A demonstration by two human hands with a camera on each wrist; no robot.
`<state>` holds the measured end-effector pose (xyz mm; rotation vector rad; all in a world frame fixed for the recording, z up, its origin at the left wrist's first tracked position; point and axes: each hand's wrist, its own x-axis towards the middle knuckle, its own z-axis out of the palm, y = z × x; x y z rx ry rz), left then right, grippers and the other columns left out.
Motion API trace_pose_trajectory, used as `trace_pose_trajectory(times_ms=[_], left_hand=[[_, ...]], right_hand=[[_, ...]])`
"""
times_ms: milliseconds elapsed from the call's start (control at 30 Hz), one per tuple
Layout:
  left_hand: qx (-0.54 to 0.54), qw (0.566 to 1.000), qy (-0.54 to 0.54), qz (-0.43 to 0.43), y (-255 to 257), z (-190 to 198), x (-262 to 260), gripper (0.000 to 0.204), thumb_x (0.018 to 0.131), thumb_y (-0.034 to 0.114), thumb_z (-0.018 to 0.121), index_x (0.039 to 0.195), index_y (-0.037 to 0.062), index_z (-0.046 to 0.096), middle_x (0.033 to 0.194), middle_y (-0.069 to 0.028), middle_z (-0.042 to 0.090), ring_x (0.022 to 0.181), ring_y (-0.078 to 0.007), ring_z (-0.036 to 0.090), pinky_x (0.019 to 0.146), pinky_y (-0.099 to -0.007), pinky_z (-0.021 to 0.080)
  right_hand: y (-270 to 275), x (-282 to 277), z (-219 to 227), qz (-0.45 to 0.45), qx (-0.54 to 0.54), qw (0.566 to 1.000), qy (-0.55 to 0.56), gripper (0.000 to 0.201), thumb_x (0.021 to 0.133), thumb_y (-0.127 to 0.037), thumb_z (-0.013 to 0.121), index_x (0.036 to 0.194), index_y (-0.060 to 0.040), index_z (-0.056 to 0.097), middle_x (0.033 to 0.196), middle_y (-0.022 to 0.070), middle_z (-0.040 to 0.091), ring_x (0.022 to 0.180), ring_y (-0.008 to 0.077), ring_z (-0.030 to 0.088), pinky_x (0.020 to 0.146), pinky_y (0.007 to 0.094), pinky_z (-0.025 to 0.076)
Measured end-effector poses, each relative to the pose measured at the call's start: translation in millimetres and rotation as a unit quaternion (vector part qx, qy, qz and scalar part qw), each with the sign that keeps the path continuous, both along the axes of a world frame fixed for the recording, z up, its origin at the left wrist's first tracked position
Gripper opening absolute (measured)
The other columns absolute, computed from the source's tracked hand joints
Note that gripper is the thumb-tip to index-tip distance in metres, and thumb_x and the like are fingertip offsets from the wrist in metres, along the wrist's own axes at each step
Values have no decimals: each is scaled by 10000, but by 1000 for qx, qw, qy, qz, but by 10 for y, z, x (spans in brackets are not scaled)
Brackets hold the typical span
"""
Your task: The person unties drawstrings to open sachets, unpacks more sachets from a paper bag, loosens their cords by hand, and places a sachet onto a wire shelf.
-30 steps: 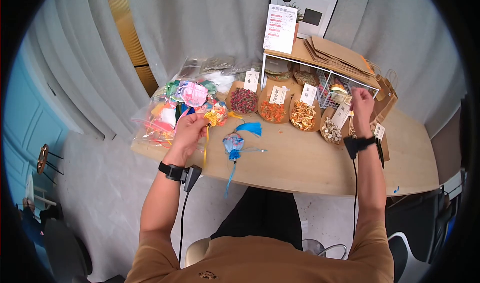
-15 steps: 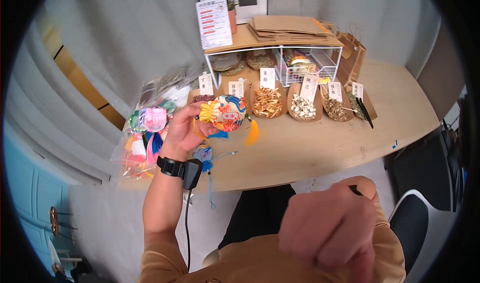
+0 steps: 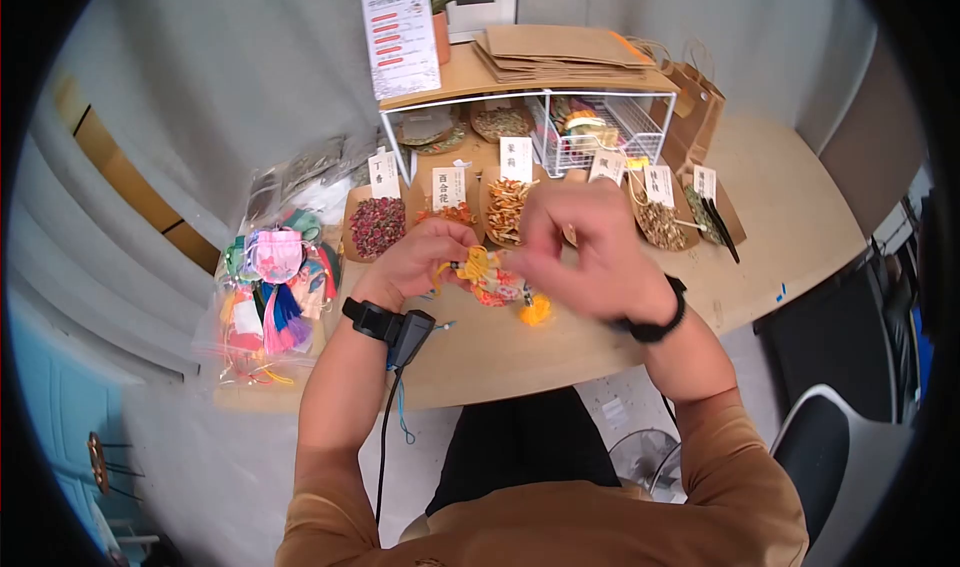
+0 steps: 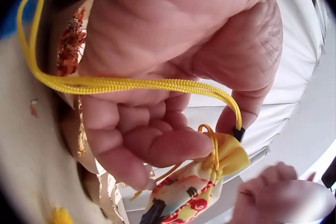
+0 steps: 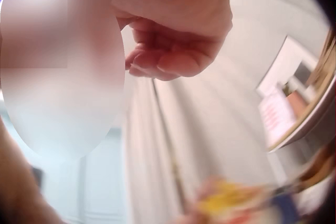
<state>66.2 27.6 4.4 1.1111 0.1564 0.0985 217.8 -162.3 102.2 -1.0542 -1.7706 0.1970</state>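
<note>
Left hand (image 3: 412, 265) pinches a yellow-necked floral cloth pouch (image 3: 497, 286); your curled right hand (image 3: 597, 252), grip unclear, has come within reach at two o'clock.

The patterned pouch (image 4: 184, 195), its yellow neck (image 4: 231, 157) gathered, tilts in the left grip (image 3: 415, 262).
</note>
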Motion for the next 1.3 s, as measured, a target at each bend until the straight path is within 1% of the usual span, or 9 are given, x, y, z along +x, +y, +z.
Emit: trace_pose_trajectory(times_ms=[33, 100, 300, 500, 700, 867, 1067, 1133, 1300], left_hand=[[-1, 1000, 13, 11, -16, -38, -1, 134, 842, 62, 536, 915, -34, 594, 865, -88, 648, 734, -153, 652, 668, -316, 582], [-5, 1000, -4, 0, 39, -151, 14, 129, 841, 66, 542, 908, -29, 596, 848, -81, 649, 719, -138, 647, 667, -303, 576], [25, 999, 19, -23, 13, -171, -42, 117, 820, 69, 561, 883, -23, 596, 805, -57, 635, 644, -97, 616, 577, -220, 516], [22, 999, 45, 7, -38, -284, 40, 70, 884, 91, 554, 884, 32, 591, 787, -5, 610, 618, -57, 571, 522, -180, 458], [12, 994, 16, 106, -60, -278, 44, 67, 905, 108, 570, 940, 56, 593, 858, 0, 601, 697, -70, 565, 579, -210, 466], [-89, 991, -34, 99, -101, -220, 36, 119, 916, 147, 596, 972, 42, 591, 901, -25, 613, 760, -88, 594, 611, -234, 495], [45, 996, -29, 78, -62, -294, -28, 82, 863, 76, 657, 908, 35, 602, 862, -28, 634, 738, -92, 607, 616, -228, 490], [44, 994, -36, 94, -50, -340, -21, 64, 853, 35, 640, 897, 29, 595, 915, -35, 636, 795, -91, 607, 721, -237, 497], [65, 987, -48, 139, -75, -345, 7, 97, 817, 0, 661, 888, 33, 604, 833, -18, 634, 699, -69, 594, 622, -205, 474]], right_hand=[[177, 107, -106, -67, -57, 995, -38, 216, 730, -117, 757, 652, -60, 565, 601, -5, 541, 520, 85, 495, 476, 231, 371], [433, 280, -402, 4, -213, 975, 68, 163, 769, -98, 737, 745, -44, 585, 661, -34, 552, 581, 28, 479, 505, 212, 370], [607, 366, -897, 118, -351, 921, 121, 175, 776, -85, 748, 806, -37, 582, 736, -52, 544, 666, 12, 477, 554, 182, 362], [594, 290, -1035, 117, -334, 930, 94, 174, 791, -41, 713, 745, -36, 545, 703, -57, 522, 612, -1, 446, 518, 176, 345], [613, 337, -1159, 133, -327, 907, 230, 141, 835, -54, 670, 745, -44, 562, 662, -65, 526, 570, -16, 425, 487, 172, 320], [646, 412, -1154, 111, -297, 921, 224, 210, 920, -224, 622, 825, -50, 553, 665, -46, 562, 526, -5, 475, 437, 158, 363], [662, 422, -1152, 92, -279, 922, 251, 234, 945, -247, 578, 816, -53, 547, 643, -31, 554, 503, 14, 473, 434, 170, 372], [631, 406, -1109, 88, -303, 917, 243, 244, 946, -251, 577, 808, -52, 547, 638, -33, 549, 500, 16, 469, 439, 173, 370], [580, 371, -1087, 77, -353, 906, 221, 229, 930, -204, 598, 772, -46, 549, 626, -51, 516, 525, 5, 445, 461, 178, 344]])
